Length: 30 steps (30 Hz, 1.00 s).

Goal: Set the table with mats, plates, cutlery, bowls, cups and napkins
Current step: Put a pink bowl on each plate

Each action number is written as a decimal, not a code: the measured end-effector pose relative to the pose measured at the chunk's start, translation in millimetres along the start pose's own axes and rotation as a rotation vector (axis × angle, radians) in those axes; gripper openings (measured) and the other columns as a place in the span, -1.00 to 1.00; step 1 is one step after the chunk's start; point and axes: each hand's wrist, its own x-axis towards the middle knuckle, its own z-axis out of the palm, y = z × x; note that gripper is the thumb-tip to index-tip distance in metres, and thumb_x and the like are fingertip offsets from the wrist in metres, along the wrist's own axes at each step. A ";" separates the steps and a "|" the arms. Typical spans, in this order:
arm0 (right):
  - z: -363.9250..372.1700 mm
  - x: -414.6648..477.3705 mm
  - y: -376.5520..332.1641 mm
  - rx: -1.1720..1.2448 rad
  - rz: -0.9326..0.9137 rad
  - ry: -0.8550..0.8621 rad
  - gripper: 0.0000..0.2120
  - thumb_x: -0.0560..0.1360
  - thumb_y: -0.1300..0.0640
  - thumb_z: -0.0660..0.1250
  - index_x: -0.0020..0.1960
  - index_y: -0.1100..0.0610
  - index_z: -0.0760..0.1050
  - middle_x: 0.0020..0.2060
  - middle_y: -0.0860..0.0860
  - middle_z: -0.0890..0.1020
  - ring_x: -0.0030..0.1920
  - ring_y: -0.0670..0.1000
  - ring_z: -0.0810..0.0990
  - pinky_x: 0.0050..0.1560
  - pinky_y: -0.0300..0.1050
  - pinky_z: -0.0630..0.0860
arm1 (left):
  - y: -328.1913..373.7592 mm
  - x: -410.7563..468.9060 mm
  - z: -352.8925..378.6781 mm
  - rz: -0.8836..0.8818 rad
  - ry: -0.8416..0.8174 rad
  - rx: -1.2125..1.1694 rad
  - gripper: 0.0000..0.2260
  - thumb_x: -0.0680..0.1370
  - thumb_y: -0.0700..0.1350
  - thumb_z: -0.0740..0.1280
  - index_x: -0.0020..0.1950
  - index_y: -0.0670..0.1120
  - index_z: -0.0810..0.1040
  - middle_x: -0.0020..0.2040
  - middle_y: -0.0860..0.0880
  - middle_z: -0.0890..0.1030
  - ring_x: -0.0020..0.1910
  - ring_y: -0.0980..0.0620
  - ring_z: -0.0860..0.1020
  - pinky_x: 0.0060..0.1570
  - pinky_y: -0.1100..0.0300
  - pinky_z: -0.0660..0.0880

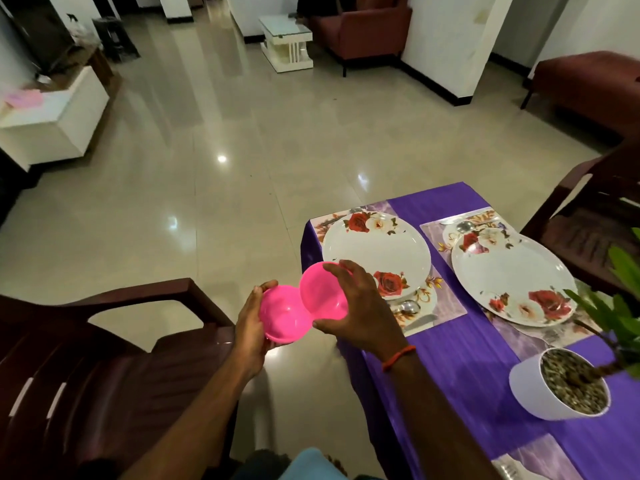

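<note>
Left hand: my left hand [250, 327] curls round the rim of one pink bowl [282, 315], thumb over the top edge and hollow side facing up, so I can carry it level.
Right hand: my right hand [363, 306] pinches the second pink bowl [322, 289] by its rim and tilts it on edge. I judge I am peeling it off the first, as their rims touch.
Where the bowls are: both are in the air just off the bench's left edge, not yet set down.
Bench: the purple-covered bench [450, 358] carries two mats, each under a rose plate [375, 252] with cutlery beside it. A spoon [408, 306] lies near my right wrist.
Free room: there is little bare mat beside each plate, so a bowl probably goes on the plate.
In the way: a white plant pot [530, 393] sits at mid-bench, and a brown chair [104, 341] stands at my left.
</note>
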 end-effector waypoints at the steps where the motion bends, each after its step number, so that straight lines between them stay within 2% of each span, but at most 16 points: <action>1: -1.0 6.1 3.5 -0.003 0.007 0.008 0.00 0.22 -0.22 0.60 0.54 -0.13 0.21 0.48 -0.04 0.31 0.42 0.05 0.33 0.23 0.02 0.53 | 4.4 7.5 1.1 0.000 -0.004 -0.003 -0.65 0.68 0.17 0.20 0.31 0.03 0.61 0.35 -0.12 0.57 0.24 -0.32 0.57 -0.38 0.02 0.61; 8: 1.4 46.0 23.8 -0.037 0.102 0.024 -0.01 0.24 -0.23 0.61 0.54 -0.15 0.19 0.50 -0.05 0.28 0.43 0.05 0.31 0.23 0.01 0.51 | 28.1 57.3 8.3 -0.027 -0.060 -0.044 -0.61 0.69 0.15 0.17 0.40 0.00 0.55 0.33 -0.07 0.57 0.23 -0.23 0.56 -0.23 -0.13 0.66; 11: -2.1 62.9 33.8 -0.063 0.165 -0.002 -0.01 0.28 -0.21 0.60 0.56 -0.13 0.17 0.52 -0.04 0.26 0.46 0.05 0.26 0.26 -0.03 0.43 | 34.7 86.5 17.8 -0.064 -0.080 -0.041 -0.64 0.69 0.16 0.19 0.37 0.05 0.58 0.31 -0.04 0.58 0.21 -0.20 0.57 -0.11 -0.21 0.67; 14: -4.8 81.2 45.0 -0.111 0.242 -0.047 0.00 0.29 -0.19 0.60 0.57 -0.11 0.14 0.53 -0.02 0.24 0.48 0.08 0.22 0.27 0.06 0.46 | 47.5 117.1 27.6 -0.084 -0.112 -0.031 -0.67 0.68 0.17 0.20 0.31 0.10 0.61 0.31 -0.04 0.58 0.22 -0.21 0.57 0.04 -0.28 0.62; 19: -0.9 109.1 62.1 -0.185 0.382 -0.074 0.03 0.26 -0.25 0.59 0.57 -0.14 0.11 0.53 -0.03 0.25 0.47 0.10 0.25 0.34 0.12 0.45 | 72.2 169.3 39.3 -0.123 -0.199 0.021 -0.68 0.63 0.24 0.25 0.27 0.15 0.63 0.33 -0.02 0.58 0.25 -0.23 0.56 -0.02 -0.22 0.64; 25: 11.5 116.5 72.6 -0.078 0.575 0.034 0.15 0.19 -0.37 0.58 0.59 -0.09 0.06 0.50 -0.09 0.30 0.46 0.02 0.30 0.38 0.02 0.41 | 92.3 223.1 47.6 -0.174 -0.329 0.046 -0.68 0.64 0.23 0.24 0.28 0.15 0.62 0.32 -0.03 0.58 0.25 -0.22 0.55 -0.08 -0.19 0.65; 30: 15.0 109.4 83.3 -0.088 0.668 0.045 0.13 0.20 -0.32 0.60 0.59 -0.08 0.10 0.50 -0.08 0.31 0.47 0.01 0.30 0.40 0.00 0.38 | 99.0 251.3 57.5 -0.182 -0.390 0.083 -0.66 0.63 0.24 0.24 0.31 0.15 0.61 0.35 -0.03 0.57 0.30 -0.25 0.53 -0.02 -0.23 0.62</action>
